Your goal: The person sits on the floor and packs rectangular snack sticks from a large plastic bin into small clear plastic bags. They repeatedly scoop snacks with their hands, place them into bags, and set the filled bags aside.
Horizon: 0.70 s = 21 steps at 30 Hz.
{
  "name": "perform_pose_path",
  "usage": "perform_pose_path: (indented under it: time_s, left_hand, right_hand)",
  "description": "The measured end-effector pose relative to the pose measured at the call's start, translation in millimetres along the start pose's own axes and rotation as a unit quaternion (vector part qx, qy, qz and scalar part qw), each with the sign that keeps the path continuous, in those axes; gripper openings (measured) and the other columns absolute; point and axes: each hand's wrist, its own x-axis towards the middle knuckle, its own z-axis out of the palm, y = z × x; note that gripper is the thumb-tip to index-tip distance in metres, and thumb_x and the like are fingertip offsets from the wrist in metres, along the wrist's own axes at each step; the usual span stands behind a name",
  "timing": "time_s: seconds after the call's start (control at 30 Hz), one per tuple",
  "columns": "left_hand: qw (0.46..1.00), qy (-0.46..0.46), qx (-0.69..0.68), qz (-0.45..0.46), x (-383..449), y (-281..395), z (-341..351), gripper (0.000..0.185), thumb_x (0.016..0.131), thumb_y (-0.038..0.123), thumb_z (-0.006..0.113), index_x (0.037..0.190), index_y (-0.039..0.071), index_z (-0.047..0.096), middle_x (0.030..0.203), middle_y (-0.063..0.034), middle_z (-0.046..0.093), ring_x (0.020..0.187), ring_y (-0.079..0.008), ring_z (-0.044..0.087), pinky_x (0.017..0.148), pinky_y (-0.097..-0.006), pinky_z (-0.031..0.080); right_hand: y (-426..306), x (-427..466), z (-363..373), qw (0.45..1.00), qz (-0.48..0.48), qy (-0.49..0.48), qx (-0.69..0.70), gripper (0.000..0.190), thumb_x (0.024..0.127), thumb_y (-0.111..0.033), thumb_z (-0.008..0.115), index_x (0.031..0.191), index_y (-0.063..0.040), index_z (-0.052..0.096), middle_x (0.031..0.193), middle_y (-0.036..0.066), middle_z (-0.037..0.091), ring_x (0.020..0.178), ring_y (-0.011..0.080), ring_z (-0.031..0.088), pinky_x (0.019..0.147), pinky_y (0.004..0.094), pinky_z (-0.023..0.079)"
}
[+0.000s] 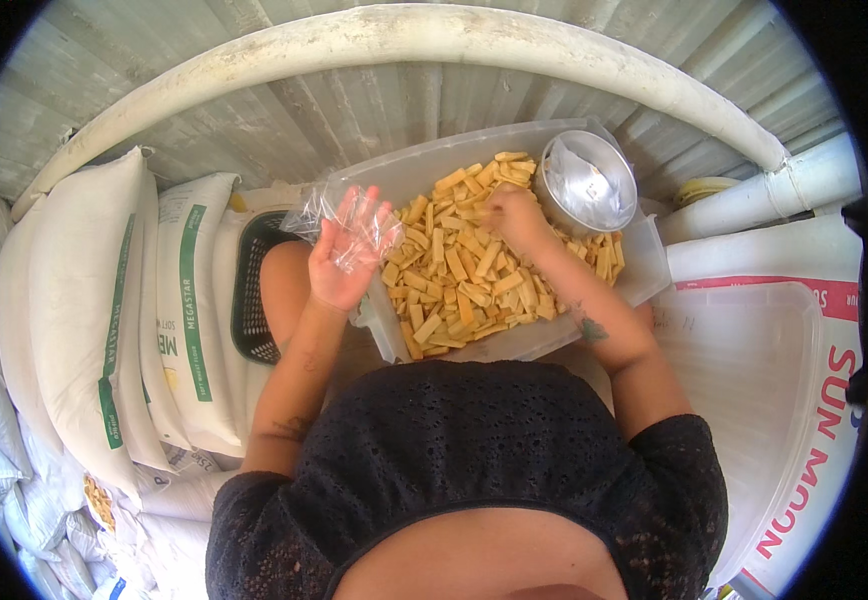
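A translucent plastic tub [479, 351] in front of me holds a heap of golden-brown, stick-shaped biscuit pieces [471, 262]. Over the tub's left side, my left hand [347, 259] is held palm up, with a thin clear plastic bag [359, 232] lying across its palm and fingers. My right hand [515, 216] reaches down into the far part of the heap, fingers curled against the pieces. Its fingertips are blurred, and whether they grip a piece is unclear. Beside it, in the tub's far right corner, stands a round metal bowl [591, 217] with clear plastic inside.
White flour sacks [81, 322] stand stacked on the left, beside a dark green plastic basket [254, 346]. On the right a translucent lid [741, 420] rests against a white sack with red print [828, 420]. A thick white pipe [434, 34] crosses the corrugated wall [314, 112] behind.
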Motion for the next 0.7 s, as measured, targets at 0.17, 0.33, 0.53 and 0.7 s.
perform_pose_path:
  time_s: [0.17,0.33,0.53,0.7]
  left_hand:
    - [1.0,0.0,0.005,0.004,0.6,0.5,1.3,0.059,0.09,0.041,0.041,0.137,0.012,0.023,0.142,-0.0094,0.022,0.13,-0.0283,0.024,0.103,-0.0442,0.026]
    - [1.0,-0.018,-0.009,-0.001,0.9,0.9,-0.2,0.057,0.09,0.04,0.041,0.137,0.012,0.025,0.141,-0.0076,0.026,0.128,-0.0265,0.028,0.103,-0.0441,0.027]
    - [1.0,-0.015,-0.008,0.006,-0.8,1.8,-0.7,0.057,0.089,0.04,0.042,0.136,0.012,0.027,0.14,-0.0064,0.028,0.127,-0.0254,0.03,0.103,-0.0434,0.027]
    - [1.0,-0.019,-0.007,0.007,-0.1,1.2,-1.1,0.058,0.089,0.04,0.044,0.136,0.011,0.026,0.14,-0.0071,0.028,0.126,-0.0259,0.031,0.103,-0.0435,0.028]
  right_hand:
    - [-8.2,6.2,-23.5,0.993,-0.034,0.106,0.032,0.02,0.076,-0.008,0.06,0.095,-0.003,0.064,0.09,0.014,0.06,0.084,0.0311,0.057,0.075,0.0353,0.045]
    - [-6.1,17.8,-25.2,0.989,-0.106,-0.042,-0.097,0.02,0.078,-0.007,0.056,0.096,-0.006,0.065,0.094,0.011,0.059,0.093,0.0286,0.052,0.081,0.0366,0.042]
    - [9.3,15.7,-18.3,0.959,-0.153,-0.126,-0.205,0.027,0.075,-0.007,0.056,0.1,-0.012,0.064,0.097,0.007,0.054,0.098,0.0254,0.047,0.083,0.0368,0.039]
    - [16.5,5.2,-10.5,0.96,-0.186,-0.058,-0.202,0.027,0.072,-0.009,0.058,0.099,-0.009,0.062,0.098,0.007,0.053,0.098,0.0255,0.047,0.082,0.0353,0.039]
